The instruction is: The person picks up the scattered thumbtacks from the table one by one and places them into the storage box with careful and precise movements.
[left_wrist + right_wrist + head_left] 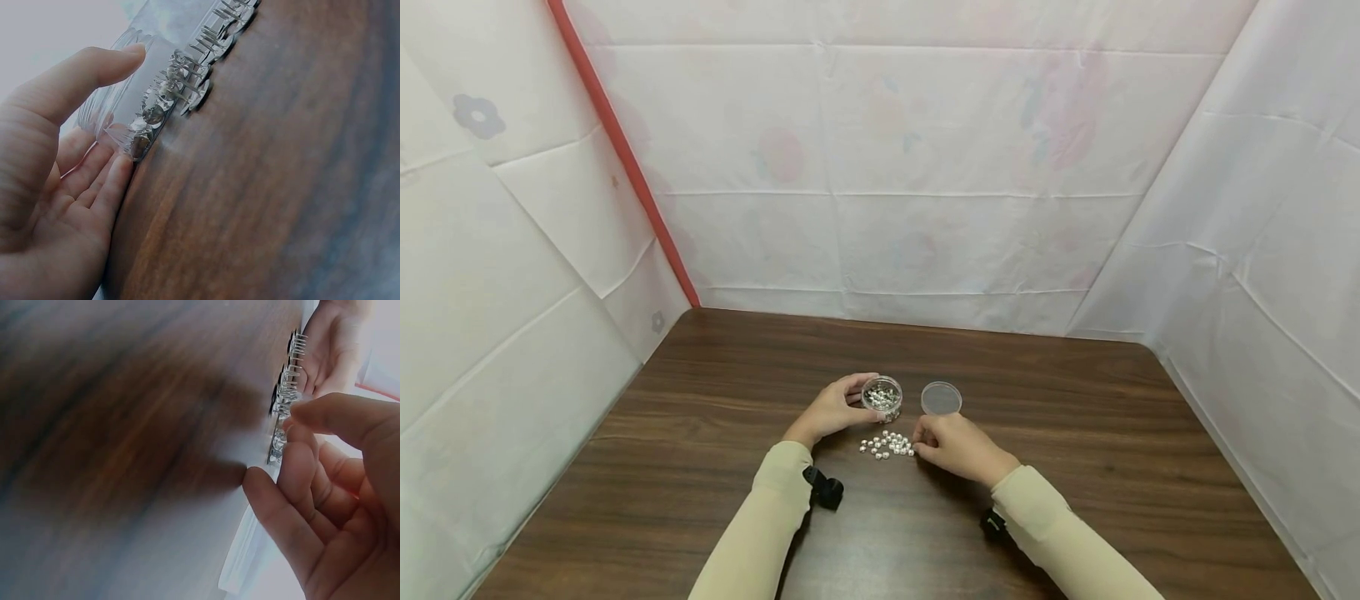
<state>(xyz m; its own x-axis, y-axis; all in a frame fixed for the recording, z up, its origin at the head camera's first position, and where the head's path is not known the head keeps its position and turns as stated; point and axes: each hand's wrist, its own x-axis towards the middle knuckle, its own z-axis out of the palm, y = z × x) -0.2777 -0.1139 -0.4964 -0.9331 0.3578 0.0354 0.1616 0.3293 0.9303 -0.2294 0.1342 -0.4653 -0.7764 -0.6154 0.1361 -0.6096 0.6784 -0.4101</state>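
Sleeves, one pair, cream [741, 533], foremost in the head view, each with a black wrist camera [826, 490]. Left hand [835, 407]: curled about a clear round jar [882, 398], thumb on the near side, fingers at the far side. Jar: lidless, part filled with silver thumbtacks [880, 395]. Loose thumbtacks [891, 444]: one scatter, between the hands, just nearer than the jar. Clear lid [942, 395]: apart from the jar, just beyond the right hand [962, 448]. Bench [700, 408]: dark wood grain. Surround: white printed cloth [887, 167]; red strip [625, 158] at left.

Left wrist view: ridged jar wall, thumb laid along it; loose thumbtacks heads down, pins upward, a detail too small overhead.

Right wrist view: right hand with fingers bent, thumb and forefinger tips close together at the row of upturned thumbtacks; cannot tell whether one is pinched. Left hand behind, blurred.
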